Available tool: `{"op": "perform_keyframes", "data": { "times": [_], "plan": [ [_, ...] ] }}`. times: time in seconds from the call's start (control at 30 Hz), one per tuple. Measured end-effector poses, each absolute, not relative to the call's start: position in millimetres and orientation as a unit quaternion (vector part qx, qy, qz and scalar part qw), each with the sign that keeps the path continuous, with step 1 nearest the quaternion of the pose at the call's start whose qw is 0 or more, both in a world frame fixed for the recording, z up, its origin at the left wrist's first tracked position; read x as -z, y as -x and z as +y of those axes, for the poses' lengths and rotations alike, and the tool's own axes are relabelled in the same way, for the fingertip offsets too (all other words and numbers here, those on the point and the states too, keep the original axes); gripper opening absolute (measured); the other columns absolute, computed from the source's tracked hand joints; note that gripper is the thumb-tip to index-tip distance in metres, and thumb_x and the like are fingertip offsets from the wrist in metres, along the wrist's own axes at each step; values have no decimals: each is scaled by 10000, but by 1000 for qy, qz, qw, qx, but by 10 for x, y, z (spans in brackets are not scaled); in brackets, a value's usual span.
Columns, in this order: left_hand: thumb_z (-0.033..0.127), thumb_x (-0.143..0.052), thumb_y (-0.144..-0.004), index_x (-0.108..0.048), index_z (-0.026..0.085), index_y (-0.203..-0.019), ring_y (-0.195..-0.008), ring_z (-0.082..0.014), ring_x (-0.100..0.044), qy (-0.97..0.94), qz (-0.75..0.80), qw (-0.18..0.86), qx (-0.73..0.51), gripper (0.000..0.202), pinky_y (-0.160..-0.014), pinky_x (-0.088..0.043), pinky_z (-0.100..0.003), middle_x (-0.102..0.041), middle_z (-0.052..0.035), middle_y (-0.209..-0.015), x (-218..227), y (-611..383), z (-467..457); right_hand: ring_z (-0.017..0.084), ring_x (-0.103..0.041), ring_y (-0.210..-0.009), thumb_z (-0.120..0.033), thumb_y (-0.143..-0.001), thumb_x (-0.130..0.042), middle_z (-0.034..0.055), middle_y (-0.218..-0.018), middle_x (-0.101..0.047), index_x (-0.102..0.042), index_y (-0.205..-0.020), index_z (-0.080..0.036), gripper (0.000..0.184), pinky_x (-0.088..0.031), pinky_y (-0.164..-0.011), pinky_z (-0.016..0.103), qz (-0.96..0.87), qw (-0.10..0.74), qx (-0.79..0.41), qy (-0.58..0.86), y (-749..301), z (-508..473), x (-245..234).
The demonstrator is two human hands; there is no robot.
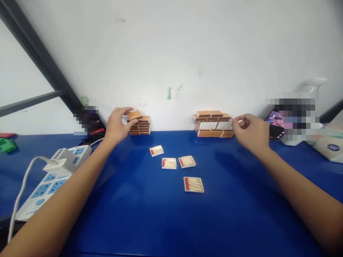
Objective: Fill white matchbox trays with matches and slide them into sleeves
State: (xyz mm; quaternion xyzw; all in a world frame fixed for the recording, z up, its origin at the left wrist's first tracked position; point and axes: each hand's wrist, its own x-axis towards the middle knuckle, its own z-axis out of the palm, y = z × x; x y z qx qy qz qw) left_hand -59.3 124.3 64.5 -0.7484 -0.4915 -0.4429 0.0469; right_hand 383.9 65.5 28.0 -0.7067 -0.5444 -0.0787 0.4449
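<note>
My left hand (119, 123) grips an orange-brown matchbox (134, 115) between thumb and fingers, tilted at the top of the left matchbox stack (142, 128). My right hand (250, 130) is closed in a pinch at the right end of a wider matchbox structure (210, 134). Something pale shows between those fingertips, too small to make out. That structure has orange boxes below and above, with a row of white ends between. Open matchbox trays of red-tipped matches lie between the hands: a far one (157, 150), two middle ones (169, 163) (187, 161) and a near one (193, 184).
All this stands on a blue tabletop (150, 214) against a white wall (171, 53). On the left, a power strip (53, 185) holds a white charger (60, 164) with a cable. A tissue pack (331, 144) lies at the far right. Partly blurred objects stand on both sides.
</note>
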Motion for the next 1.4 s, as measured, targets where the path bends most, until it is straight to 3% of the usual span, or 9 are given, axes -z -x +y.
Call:
{"op": "perform_keyframes", "data": {
  "times": [0.07, 0.13, 0.2, 0.3, 0.57, 0.73, 0.87, 1.17, 1.4],
  "plan": [
    [260, -838, -832, -687, 221, -1261, -1032, -240, -695, 743, -452, 9, 493, 456, -973, -564, -426, -699, -77, -1202, -672, 308, 974, 171, -597, -636, -312, -889, -669, 24, -693, -649, -672, -859, -195, 121, -458, -668, 305, -531, 516, -18, 672, -3611, 552, -326],
    [248, -852, -827, -681, 230, -1277, -977, -211, -703, 749, -409, -56, 518, 482, -922, -593, -396, -700, -65, -1188, -646, -22, 645, 161, -586, -570, -465, -908, -661, 36, -767, -674, -660, -926, -198, 267, -441, -510, 285, -512, 563, -238, 603, -3276, 388, -349],
    [221, -852, -834, -674, 248, -1293, -1005, -203, -696, 775, -362, -105, 508, 493, -905, -602, -377, -688, -58, -1198, -577, -317, 324, 198, -680, -692, -578, -889, -687, 82, -999, -727, -644, -1089, -209, 422, -485, -458, 282, -513, 539, -441, 503, -2913, 187, -340],
    [160, -826, -854, -668, 254, -1292, -1037, -188, -686, 804, -334, -143, 471, 475, -911, -598, -351, -676, -50, -1168, -462, -561, -11, 203, -687, -677, -603, -856, -751, 42, -865, -710, -604, -1184, -223, 523, -500, -409, 261, -527, 506, -532, 428, -2531, -79, -286],
    [179, -837, -822, -708, 225, -1141, -1005, -212, -697, 820, -356, -135, 427, 347, -885, -586, -372, -738, -31, -1067, -319, -466, -34, 135, -599, -529, -569, -855, -786, -29, -724, -671, -529, -1208, -237, 549, -462, -390, 216, -555, 508, -481, 449, -2542, -146, -187],
    [188, -833, -835, -725, 236, -1148, -976, -207, -715, 781, -392, -121, 471, 335, -860, -592, -360, -750, -38, -1099, -250, -474, 17, 121, -590, -528, -627, -898, -707, -41, -786, -649, -527, -1161, -269, 480, -439, -377, 209, -484, 584, -446, 476, -2485, -190, -224],
    [152, -842, -816, -737, 248, -1153, -962, -191, -722, 770, -397, -131, 483, 366, -857, -596, -338, -754, -23, -1097, -232, -500, -6, 104, -517, -441, -652, -946, -619, -55, -630, -546, -573, -911, -229, 427, -391, -349, 206, -521, 485, -538, 452, -2447, -258, -261],
    [279, -866, -838, -744, 239, -1167, -925, -209, -734, 793, -387, -128, 452, 353, -846, -612, -368, -785, -39, -1104, -202, -505, -28, 91, -450, -436, -584, -869, -719, -55, -543, -498, -654, -825, -201, 391, -339, -362, 198, -532, 446, -511, 507, -2575, -145, -256],
    [300, -828, -870, -740, 253, -1173, -912, -217, -727, 774, -417, -91, 468, 320, -841, -613, -383, -791, -33, -1078, -225, -466, -21, 99, -427, -438, -400, -796, -757, -49, -526, -461, -557, -676, -217, 297, -335, -394, 230, -483, 560, -403, 539, -2977, 178, -371]
  ]
}}
